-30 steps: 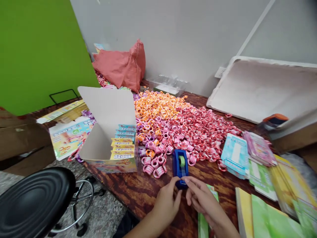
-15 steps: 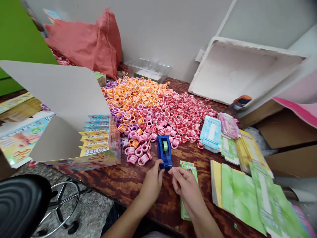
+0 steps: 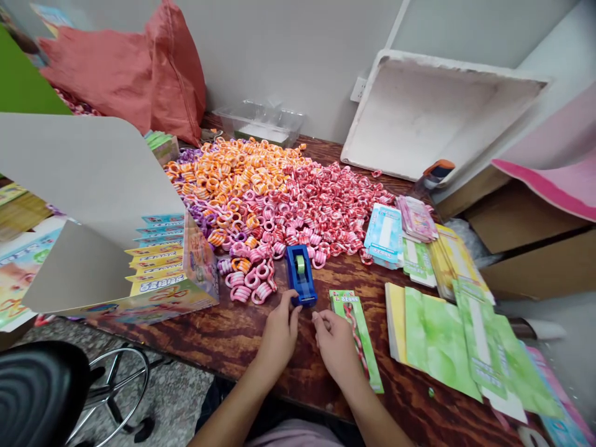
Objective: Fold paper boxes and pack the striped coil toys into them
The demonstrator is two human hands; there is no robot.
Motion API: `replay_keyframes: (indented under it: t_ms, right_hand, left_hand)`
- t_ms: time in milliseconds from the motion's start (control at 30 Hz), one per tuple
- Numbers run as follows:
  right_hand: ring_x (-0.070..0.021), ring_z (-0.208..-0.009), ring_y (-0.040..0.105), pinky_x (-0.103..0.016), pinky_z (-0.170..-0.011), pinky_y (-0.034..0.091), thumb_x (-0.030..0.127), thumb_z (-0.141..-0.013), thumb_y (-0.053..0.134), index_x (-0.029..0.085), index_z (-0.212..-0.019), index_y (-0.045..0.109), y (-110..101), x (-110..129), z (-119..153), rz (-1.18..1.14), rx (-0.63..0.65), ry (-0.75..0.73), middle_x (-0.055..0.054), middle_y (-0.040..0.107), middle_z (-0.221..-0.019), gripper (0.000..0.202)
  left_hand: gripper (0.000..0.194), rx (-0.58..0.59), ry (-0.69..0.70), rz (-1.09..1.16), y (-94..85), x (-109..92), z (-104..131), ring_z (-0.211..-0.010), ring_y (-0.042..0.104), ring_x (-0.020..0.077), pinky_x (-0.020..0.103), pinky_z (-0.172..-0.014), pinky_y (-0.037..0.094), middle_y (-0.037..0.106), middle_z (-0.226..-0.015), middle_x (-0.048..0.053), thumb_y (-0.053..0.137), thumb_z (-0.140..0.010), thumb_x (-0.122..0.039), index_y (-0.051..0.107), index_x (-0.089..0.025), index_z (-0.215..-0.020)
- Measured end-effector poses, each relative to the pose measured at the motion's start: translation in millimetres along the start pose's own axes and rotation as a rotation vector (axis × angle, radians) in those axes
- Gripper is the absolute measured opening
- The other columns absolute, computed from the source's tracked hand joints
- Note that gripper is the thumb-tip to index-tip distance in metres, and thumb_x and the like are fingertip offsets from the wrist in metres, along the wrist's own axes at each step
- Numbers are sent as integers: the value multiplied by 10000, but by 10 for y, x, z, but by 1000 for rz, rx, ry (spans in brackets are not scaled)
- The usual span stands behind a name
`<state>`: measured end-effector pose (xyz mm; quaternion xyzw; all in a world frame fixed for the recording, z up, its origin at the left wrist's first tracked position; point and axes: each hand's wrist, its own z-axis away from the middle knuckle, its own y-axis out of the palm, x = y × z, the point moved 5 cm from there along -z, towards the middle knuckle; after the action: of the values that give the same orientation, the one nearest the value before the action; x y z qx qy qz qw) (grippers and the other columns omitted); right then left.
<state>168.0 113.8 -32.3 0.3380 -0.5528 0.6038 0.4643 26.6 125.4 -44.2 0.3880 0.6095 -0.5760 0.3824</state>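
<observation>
A blue tape dispenser with a light green roll stands in front of the pile of twisted rings. My left hand is at its front left corner, fingertips against it, thumb and fingers closed on that corner. Just right of the dispenser's front end, my right hand is closed in a pinch; what it holds, if anything, is too small to make out. A green card with a red and white twisted piece on it lies on the table beside my right hand.
Orange, purple, pink and red rings are heaped behind. An open display box with blue and yellow cards stands left. Stacked cards and green sheets lie right. A white tray leans on the wall.
The view has shifted. My right hand has drawn slightly back from the dispenser's front edge and off the green card, which now shows more fully and lies at a different angle.
</observation>
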Motion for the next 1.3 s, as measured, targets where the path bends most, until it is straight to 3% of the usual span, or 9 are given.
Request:
replay_keyframes:
  t_ms: [200, 300, 467, 600, 733, 833, 933, 1033, 1300]
  right_hand:
    - [-253, -1054, 627, -370, -975, 464, 387, -986, 620, 241, -859, 762, -513, 307, 509, 126, -128, -298, -87, 669, -1064, 241]
    - [-202, -1013, 669, -298, -928, 510, 237, -999, 616, 249, -905, 745, -743, 351, 710, 176, -125, -474, -72, 682, -1079, 159]
    - [-140, -630, 656, -223, -632, 534, 240, -1030, 588, 231, -821, 719, -976, 108, 794, 40, -100, -361, -4, 665, -731, 247]
    - [-116, -482, 562, -213, -484, 476, 331, -1026, 608, 230, -918, 795, -1137, -98, 809, -25, -154, -219, 10, 640, -651, 238]
    - [-129, -521, 554, -219, -483, 454, 398, -995, 655, 228, -1118, 797, -1232, -205, 839, -76, -175, -130, 4, 648, -662, 253]
    - [-141, -571, 575, -227, -548, 498, 415, -1005, 643, 240, -1421, 620, -1151, -252, 881, -220, -183, -41, 24, 641, -689, 452]
    - [-144, -637, 606, -234, -629, 530, 411, -1026, 615, 244, -1465, 558, -907, -212, 914, -266, -89, -42, 20, 651, -741, 474]
    - [-142, -694, 638, -229, -670, 530, 390, -1059, 554, 249, -1463, 555, -615, -127, 906, -231, 66, -126, 13, 661, -779, 428]
    - [-149, -770, 674, -253, -749, 564, 370, -1058, 554, 231, -1428, 560, -98, -29, 722, -319, 130, -106, -3, 688, -839, 396]
  left_hand:
    - [226, -161, 80, -53, -144, -66, 245, -698, 725, 198, 284, -637, 546, 723, -861, 38, 510, -1033, -247, 476, -193, -1250]
    - [118, -155, 216, -88, -129, -217, 473, -777, 727, 199, 308, -720, 565, 725, -911, 59, 503, -1031, -223, 550, -213, -1140]
    - [262, 128, 436, -177, 306, -547, 612, -1041, 729, 259, 372, -901, 604, 748, -1141, 122, 597, -973, -216, 636, -207, -1233]
    - [557, 484, 556, -407, 724, -648, 558, -1481, 472, 397, 603, -1140, 479, 484, -1615, 221, 663, -966, -302, 510, -174, -1487]
    - [505, 608, 551, -410, 738, -619, 539, -1571, 344, 373, 644, -1190, 388, 379, -1692, 200, 576, -1003, -225, 497, -190, -1500]
    - [372, 499, 478, -200, 529, -603, 583, -1455, 501, 335, 565, -1155, 430, 555, -1548, 194, 542, -1014, -204, 579, -194, -1385]
    - [232, 318, 229, 145, 271, -540, 656, -1056, 691, 243, 382, -918, 555, 720, -1125, 117, 532, -1050, -343, 663, -200, -1178]
    - [295, 294, 2, 379, 137, -521, 752, -813, 675, 186, 276, -720, 541, 709, -920, 50, 612, -1013, -467, 698, -208, -1125]
    - [226, 133, -57, 293, -207, -574, 541, -734, 642, 145, 225, -699, 507, 683, -783, 10, 643, -997, -310, 701, -181, -820]
